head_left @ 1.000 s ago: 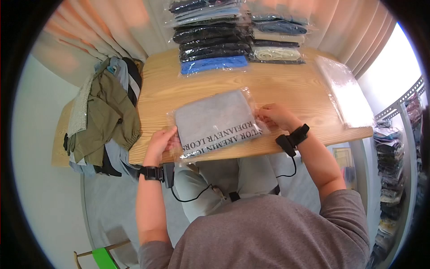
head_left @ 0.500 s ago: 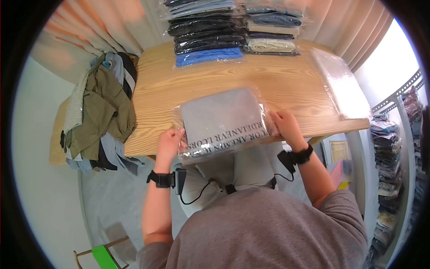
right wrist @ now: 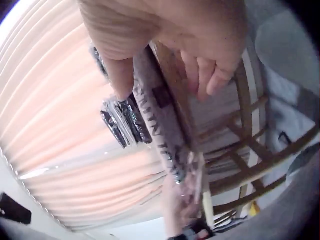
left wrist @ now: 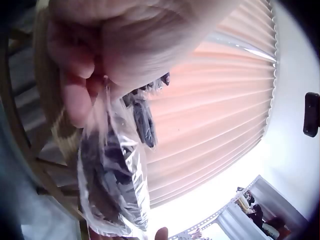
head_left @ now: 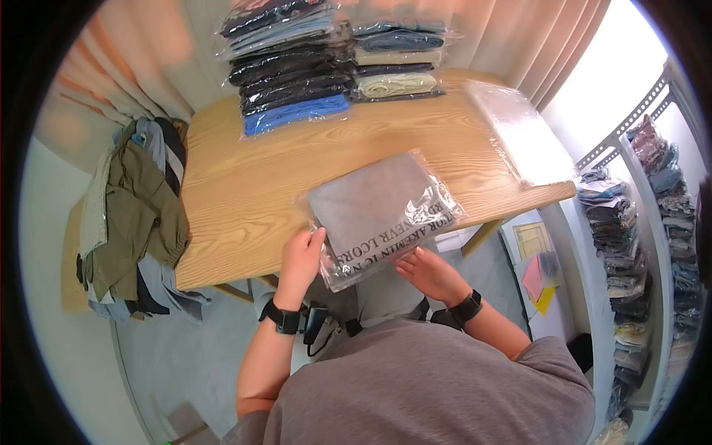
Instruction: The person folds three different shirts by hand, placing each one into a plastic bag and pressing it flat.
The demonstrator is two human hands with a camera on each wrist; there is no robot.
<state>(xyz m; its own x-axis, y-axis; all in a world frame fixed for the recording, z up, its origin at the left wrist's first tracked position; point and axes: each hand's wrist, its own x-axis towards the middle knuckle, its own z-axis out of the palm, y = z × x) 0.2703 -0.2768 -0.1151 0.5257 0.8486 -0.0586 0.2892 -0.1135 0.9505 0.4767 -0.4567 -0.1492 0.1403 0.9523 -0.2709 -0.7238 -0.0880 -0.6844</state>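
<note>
A folded grey garment in a clear plastic bag (head_left: 378, 215), with black lettering along its near side, is held up over the table's front edge, tilted. My left hand (head_left: 300, 259) grips the bag's left edge between thumb and curled fingers; the left wrist view shows the crinkled plastic (left wrist: 112, 175) bunched at those fingers. At the bag's near edge is my right hand (head_left: 434, 276), its fingers loosely extended. In the right wrist view the thumb lies along one side of the bag (right wrist: 157, 110) and the other fingers stand spread away from it.
Stacks of bagged folded clothes (head_left: 289, 81) stand at the back of the wooden table (head_left: 237, 200). Flat clear bags (head_left: 519, 133) lie at the right. A heap of loose clothes (head_left: 137, 215) is at the left. Shelving with folded clothes (head_left: 612, 259) stands on the right.
The bagged garment has been lifted and drawn past the table edge, tilting. My right hand has left the bag's right side for its near edge. My left hand keeps its hold.
</note>
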